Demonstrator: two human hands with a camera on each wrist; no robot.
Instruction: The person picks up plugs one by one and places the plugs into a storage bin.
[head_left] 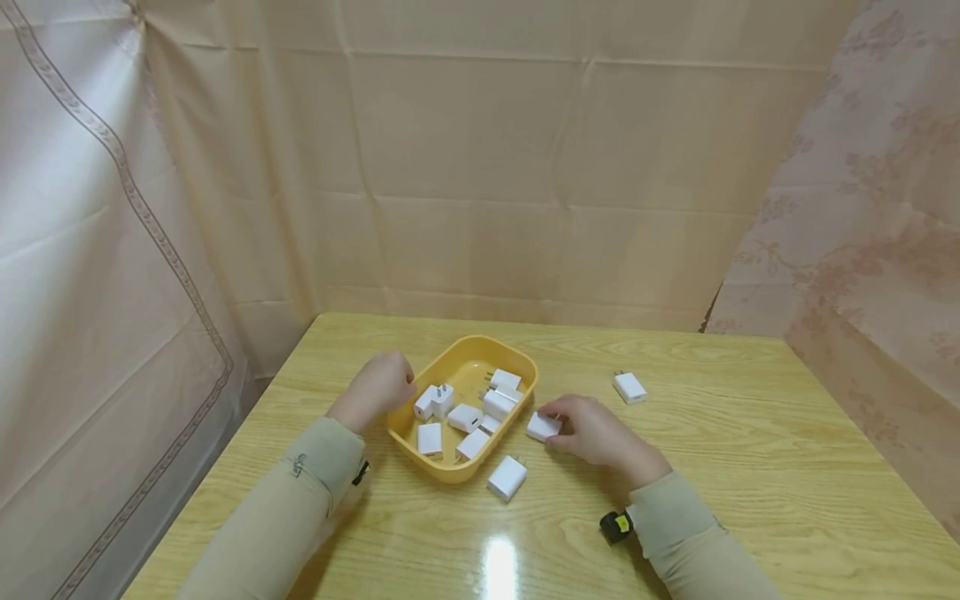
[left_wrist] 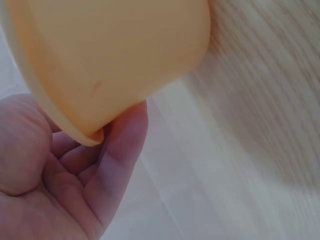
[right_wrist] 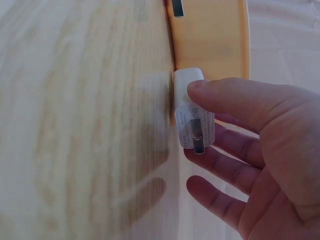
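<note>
My left hand [head_left: 378, 387] grips the left rim of a yellow plastic basket [head_left: 450, 475] on the table; the left wrist view shows fingers [left_wrist: 125, 135] curled under its lip. Several white charger plugs [head_left: 466, 417] lie jumbled inside, some with metal prongs facing up. Just right of the basket, my right hand [head_left: 596, 433] pinches another white charger plug [head_left: 543, 427] between thumb and fingers. Up close in the right wrist view, this charger plug [right_wrist: 185, 122] has its prong end and small printing toward the camera, near the basket's wall [right_wrist: 215, 45].
One loose charger plug [head_left: 507, 478] lies in front of the basket's right side. Farther right and back is a second loose one [head_left: 630, 387]. The wooden table [head_left: 750, 467] meets a beige cloth backdrop [head_left: 480, 167], with patterned cloth at both sides.
</note>
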